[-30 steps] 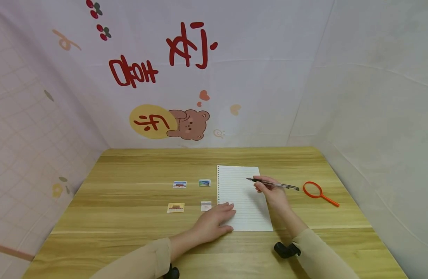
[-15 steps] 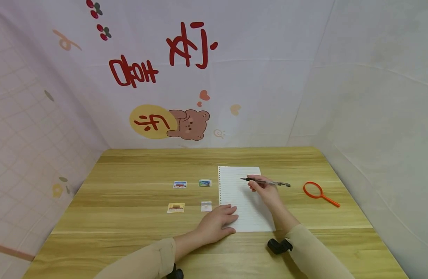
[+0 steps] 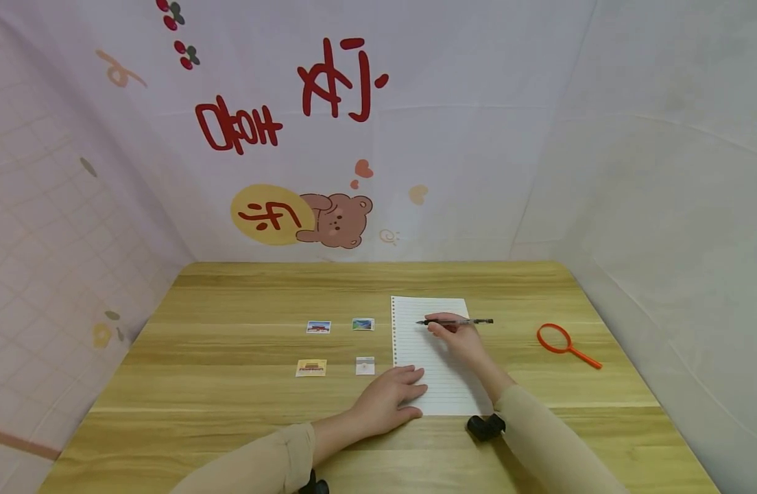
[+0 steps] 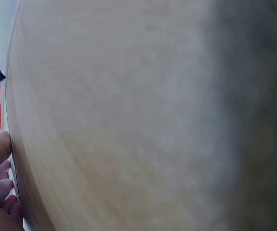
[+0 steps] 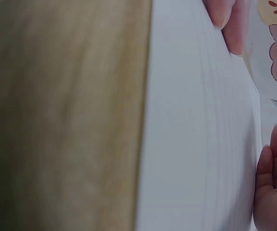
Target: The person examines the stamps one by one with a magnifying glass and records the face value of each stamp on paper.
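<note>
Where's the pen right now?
Head view: the pen is right of centre, pinched in the right hand, its tip at the upper left of the lined sheet.

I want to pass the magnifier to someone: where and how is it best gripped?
Probably by the handle, pinched between thumb and fingers from the near right. It lies flat, the slim handle slanting out that way and the lens farther off, so fingers should stay clear of the lens. The right hand holds the pen.
</note>
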The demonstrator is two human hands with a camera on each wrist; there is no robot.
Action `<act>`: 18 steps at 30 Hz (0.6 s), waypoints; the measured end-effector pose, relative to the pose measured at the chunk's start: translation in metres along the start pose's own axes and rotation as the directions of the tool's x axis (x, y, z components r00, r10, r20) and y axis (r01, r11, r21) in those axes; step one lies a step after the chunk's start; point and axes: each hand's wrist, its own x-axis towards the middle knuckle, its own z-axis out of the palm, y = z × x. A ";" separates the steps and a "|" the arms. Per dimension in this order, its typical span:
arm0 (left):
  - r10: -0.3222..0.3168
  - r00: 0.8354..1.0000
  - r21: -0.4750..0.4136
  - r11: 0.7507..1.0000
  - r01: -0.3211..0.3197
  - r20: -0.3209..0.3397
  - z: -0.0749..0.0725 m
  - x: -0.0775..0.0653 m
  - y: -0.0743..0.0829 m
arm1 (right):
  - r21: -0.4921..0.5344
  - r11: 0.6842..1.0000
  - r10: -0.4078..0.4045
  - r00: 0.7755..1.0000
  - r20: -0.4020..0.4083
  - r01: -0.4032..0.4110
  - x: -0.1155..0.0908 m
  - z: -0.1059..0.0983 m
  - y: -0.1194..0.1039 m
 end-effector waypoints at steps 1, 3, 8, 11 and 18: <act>0.000 1.000 0.001 1.000 0.000 0.000 0.000 0.000 0.000 | -0.013 1.000 0.001 1.000 -0.002 -0.001 0.002 0.001 0.001; 0.000 1.000 0.003 1.000 0.000 -0.002 -0.001 0.000 0.001 | -0.031 1.000 -0.002 1.000 -0.001 0.002 0.006 0.004 0.002; 0.002 1.000 -0.005 1.000 -0.002 0.002 -0.001 0.001 0.001 | -0.015 0.999 -0.037 0.999 0.007 0.037 0.012 0.009 0.003; 0.011 1.000 -0.005 1.000 -0.011 -0.002 0.000 0.001 0.000 | 0.011 0.999 -0.043 0.999 0.023 0.043 0.007 0.009 -0.012; 0.040 0.999 -0.011 0.999 -0.040 -0.016 0.000 0.001 -0.003 | -0.041 0.999 -0.033 0.999 -0.014 0.033 0.014 0.012 0.004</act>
